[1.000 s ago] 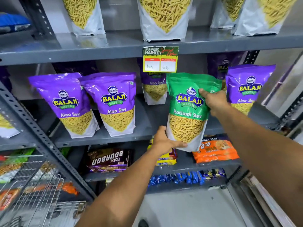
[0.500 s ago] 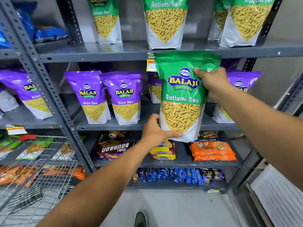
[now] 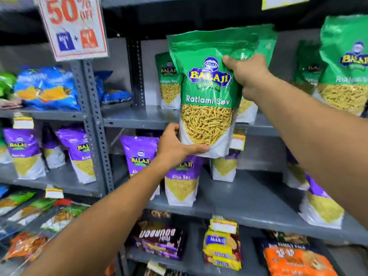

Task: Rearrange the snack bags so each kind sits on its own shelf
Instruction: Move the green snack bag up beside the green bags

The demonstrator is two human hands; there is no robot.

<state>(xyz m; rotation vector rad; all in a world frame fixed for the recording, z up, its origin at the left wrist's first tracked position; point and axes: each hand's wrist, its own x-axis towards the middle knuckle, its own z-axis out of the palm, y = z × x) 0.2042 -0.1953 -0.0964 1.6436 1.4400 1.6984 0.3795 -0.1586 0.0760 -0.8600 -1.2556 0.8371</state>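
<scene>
I hold a green Ratlami Sev bag [image 3: 207, 92] upright in both hands, in front of the upper shelf [image 3: 139, 118]. My left hand [image 3: 175, 144] grips its bottom left corner. My right hand [image 3: 247, 74] pinches its upper right edge. More green Ratlami Sev bags stand on that upper shelf: one behind on the left [image 3: 168, 80], others at the right [image 3: 344, 64]. Purple Aloo Sev bags [image 3: 140, 154] stand on the shelf below [image 3: 239, 204], partly hidden by my arms.
A "50% off" sign [image 3: 72, 26] hangs at the top left beside the grey upright post [image 3: 89, 116]. Blue snack bags [image 3: 46, 88] lie on the left rack. Biscuit packs [image 3: 223, 248] fill the lowest shelf.
Both hands have lifted the green bag from the purple bags' shelf level up to the upper shelf with the other green bags. The view has tilted upward.
</scene>
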